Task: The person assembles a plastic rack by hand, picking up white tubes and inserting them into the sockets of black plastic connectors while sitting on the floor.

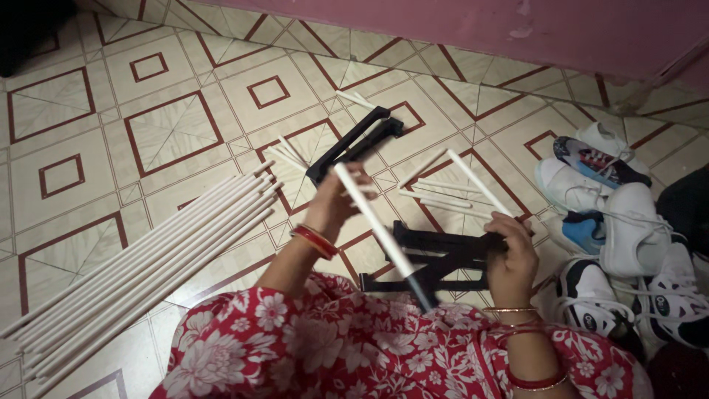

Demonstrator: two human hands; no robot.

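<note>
My left hand (334,201) grips a short white rod (373,222) that slants down into a black plastic frame piece (436,260) resting on my lap. The right end of that black frame, where a second white rod (478,182) rises from it, is held by my right hand (511,260). Another black frame piece (354,144) lies on the tiled floor just beyond my left hand. Red bangles circle both wrists, and a red floral garment (332,347) covers my lap.
Several long white rods (140,270) lie bundled on the tiled floor (170,133) at the left. Short white rods (436,196) are scattered near the middle. A pile of white sneakers (613,222) sits at the right. A pink wall (480,22) runs along the top.
</note>
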